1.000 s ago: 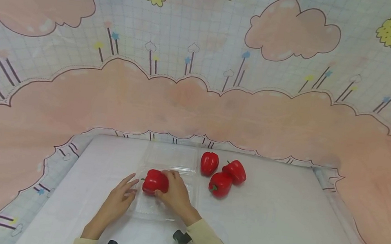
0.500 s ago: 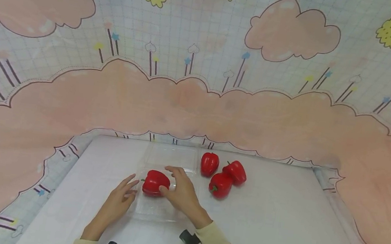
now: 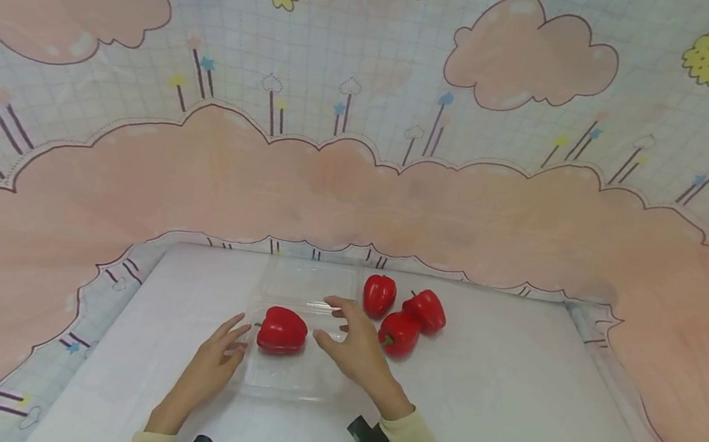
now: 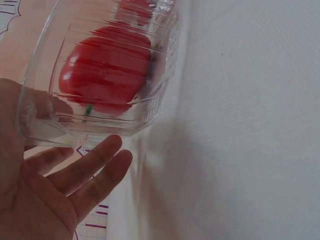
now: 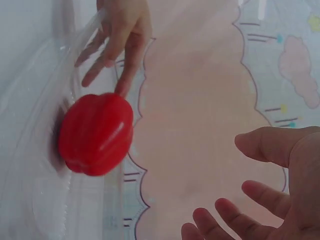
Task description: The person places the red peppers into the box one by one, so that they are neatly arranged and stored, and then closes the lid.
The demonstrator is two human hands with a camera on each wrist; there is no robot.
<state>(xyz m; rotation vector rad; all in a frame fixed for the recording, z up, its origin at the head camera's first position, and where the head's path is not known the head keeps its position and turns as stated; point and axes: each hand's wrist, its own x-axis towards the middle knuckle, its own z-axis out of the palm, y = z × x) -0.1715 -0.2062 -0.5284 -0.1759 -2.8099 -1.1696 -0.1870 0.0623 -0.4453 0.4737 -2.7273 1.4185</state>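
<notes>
A red bell pepper with a green stem lies on its side in a clear plastic clamshell box. At the box's left edge my left hand is held with fingers spread. In the left wrist view its thumb shows through the clear wall, and I cannot tell how firmly it touches. My right hand hovers over the box's right side, apart from the pepper. In the right wrist view its fingers are parted and hold nothing.
Three more red bell peppers sit together right of the box: one upright-looking pepper, one at the right and one nearer pepper. The box's lid lies folded back. A patterned cloth rises behind the white table.
My right hand has let go of the bell pepper in the box and moved right, away from it. The left hand stays nearly still at the box's edge.
</notes>
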